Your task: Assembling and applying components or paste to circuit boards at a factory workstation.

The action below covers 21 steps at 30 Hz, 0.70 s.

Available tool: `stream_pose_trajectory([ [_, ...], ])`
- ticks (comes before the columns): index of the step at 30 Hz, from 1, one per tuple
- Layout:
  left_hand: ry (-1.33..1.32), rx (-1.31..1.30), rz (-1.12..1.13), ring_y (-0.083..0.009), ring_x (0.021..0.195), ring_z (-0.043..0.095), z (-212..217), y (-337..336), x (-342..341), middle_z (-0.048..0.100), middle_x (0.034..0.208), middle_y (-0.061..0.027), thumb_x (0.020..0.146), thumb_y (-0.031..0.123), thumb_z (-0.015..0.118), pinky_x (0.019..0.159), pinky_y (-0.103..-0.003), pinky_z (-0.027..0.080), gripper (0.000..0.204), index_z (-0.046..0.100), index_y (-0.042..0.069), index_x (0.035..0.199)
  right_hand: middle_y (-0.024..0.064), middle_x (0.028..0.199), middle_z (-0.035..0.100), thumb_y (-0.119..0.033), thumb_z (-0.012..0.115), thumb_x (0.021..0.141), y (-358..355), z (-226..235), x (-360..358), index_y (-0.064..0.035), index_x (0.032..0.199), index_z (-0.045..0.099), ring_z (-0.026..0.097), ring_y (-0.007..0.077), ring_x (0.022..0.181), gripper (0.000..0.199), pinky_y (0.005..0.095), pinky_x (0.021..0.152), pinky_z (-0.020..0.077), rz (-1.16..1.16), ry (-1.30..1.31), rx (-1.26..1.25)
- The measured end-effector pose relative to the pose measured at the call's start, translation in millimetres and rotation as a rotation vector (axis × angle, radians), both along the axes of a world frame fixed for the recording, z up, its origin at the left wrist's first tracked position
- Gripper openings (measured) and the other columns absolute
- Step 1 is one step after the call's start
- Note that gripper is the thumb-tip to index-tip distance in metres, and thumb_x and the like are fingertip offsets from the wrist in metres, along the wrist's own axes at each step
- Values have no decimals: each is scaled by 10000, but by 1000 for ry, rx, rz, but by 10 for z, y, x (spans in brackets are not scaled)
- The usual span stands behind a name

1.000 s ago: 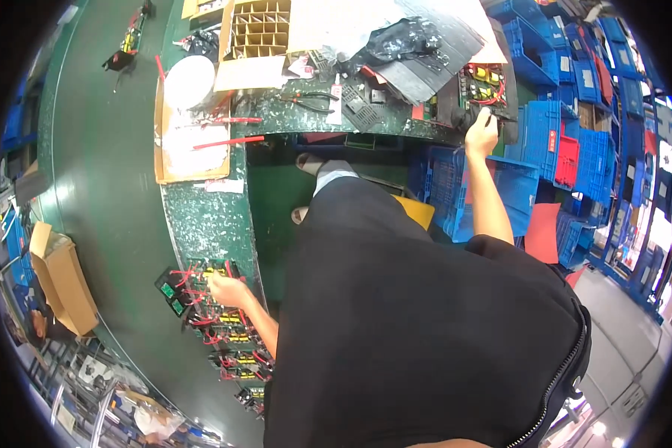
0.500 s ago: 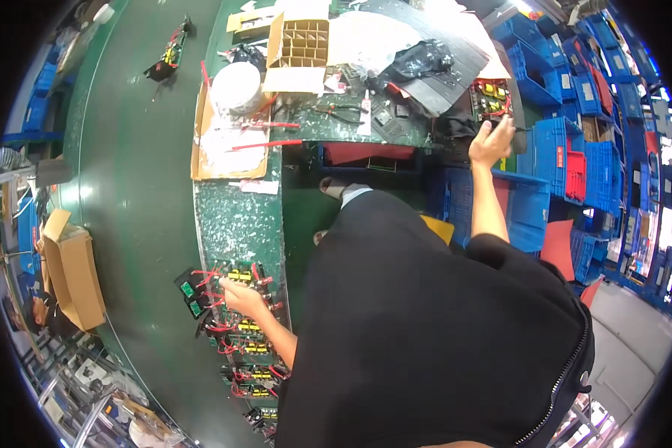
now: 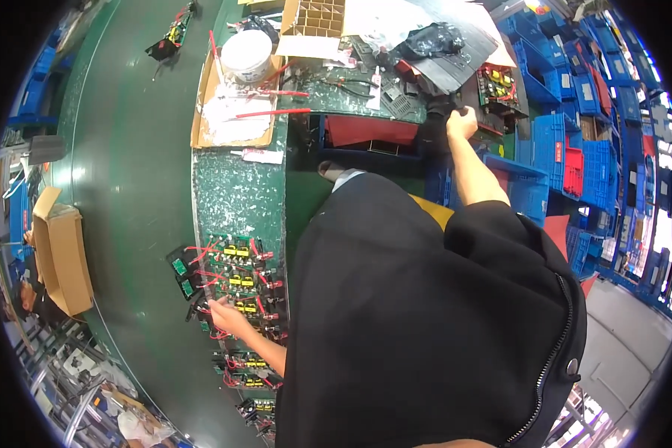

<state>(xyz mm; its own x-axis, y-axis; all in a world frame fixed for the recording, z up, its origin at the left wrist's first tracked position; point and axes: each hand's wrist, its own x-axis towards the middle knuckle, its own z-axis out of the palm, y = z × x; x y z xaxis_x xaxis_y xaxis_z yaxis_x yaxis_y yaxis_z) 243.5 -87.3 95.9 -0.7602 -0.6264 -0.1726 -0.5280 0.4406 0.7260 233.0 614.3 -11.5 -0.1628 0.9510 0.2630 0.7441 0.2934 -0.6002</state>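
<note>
Near the left bench's lower end, my left hand (image 3: 230, 319) reaches in among a row of circuit boards (image 3: 240, 281) with yellow parts and red wires. Its fingers are drawn together at a board's outer edge; what they grip is too small to tell. My right hand (image 3: 461, 124) is closed in a fist beside a dark, soft-looking black thing (image 3: 436, 123) at the upper bench's front edge. What the fist holds is hidden. More circuit boards (image 3: 498, 88) are stacked just beyond it to the right. Small black housings with green boards (image 3: 181, 275) hang over the bench's left side.
A white bucket (image 3: 246, 56) stands in a cardboard tray (image 3: 204, 127). Pliers (image 3: 351, 86), a divided carton (image 3: 311, 46) and a black plastic bag (image 3: 430, 40) lie on the upper bench. Blue crates (image 3: 539, 75) line the right. Another board (image 3: 173, 37) sits on the green belt (image 3: 138, 172).
My right hand has left the stacked boards, moved left and closed from an open pose. My left hand has shifted down the row of boards. The view has shifted a little.
</note>
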Motion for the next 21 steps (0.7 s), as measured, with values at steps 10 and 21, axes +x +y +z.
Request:
stream_pose_trajectory([
  [10, -1, -54, 5, -157, 675, 582, -251, 14, -73, 630, 813, -80, 949, 251, 508, 533, -303, 449, 313, 604, -39, 1020, 301, 1332, 423, -302, 569, 791, -428, 417, -235, -43, 1319, 459, 463, 422, 1205, 599, 469, 1010, 387, 229, -437, 64],
  [21, 70, 146, -68, -186, 796, 629, -274, 141, -350, 635, 1018, -141, 975, 222, 474, 543, -295, 509, 322, 573, -39, 1136, 117, 816, 709, -345, 576, 884, -666, 342, 350, -47, 928, 712, 685, 244, 824, 330, 339, 762, 500, 148, 10, -172],
])
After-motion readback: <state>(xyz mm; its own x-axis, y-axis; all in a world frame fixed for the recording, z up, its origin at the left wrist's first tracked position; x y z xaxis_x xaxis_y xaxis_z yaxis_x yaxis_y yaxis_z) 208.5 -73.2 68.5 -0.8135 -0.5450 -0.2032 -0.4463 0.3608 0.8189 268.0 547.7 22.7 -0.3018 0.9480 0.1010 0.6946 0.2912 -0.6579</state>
